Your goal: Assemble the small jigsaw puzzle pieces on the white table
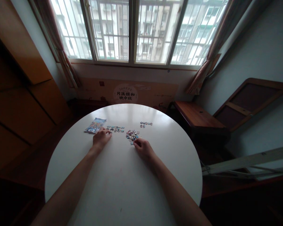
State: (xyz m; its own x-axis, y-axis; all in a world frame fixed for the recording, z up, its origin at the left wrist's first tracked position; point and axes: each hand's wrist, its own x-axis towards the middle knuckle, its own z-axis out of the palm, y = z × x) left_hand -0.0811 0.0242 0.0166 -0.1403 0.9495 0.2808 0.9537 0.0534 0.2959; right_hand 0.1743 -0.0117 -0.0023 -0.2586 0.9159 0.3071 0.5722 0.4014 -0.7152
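Note:
A heap of small jigsaw puzzle pieces [132,135] lies near the middle of the white round table [118,182]. My right hand [143,147] is at its near edge, thumb and forefinger pinched at a puzzle piece [132,143]. To the left, my left hand [102,137] rests on the tabletop with curled fingers; whatever is under its fingertips is too small to make out. Just beyond those fingertips spreads a group of puzzle pieces [116,129]. A colourful printed packet [96,125] lies flat behind my left hand, partly covered by it.
A short row of puzzle pieces [146,123] sits farther back on the right. Beyond the table stand a printed cardboard panel [143,91] and a barred window [132,31]. A wooden bench [200,116] is to the right, orange cabinets [19,94] to the left.

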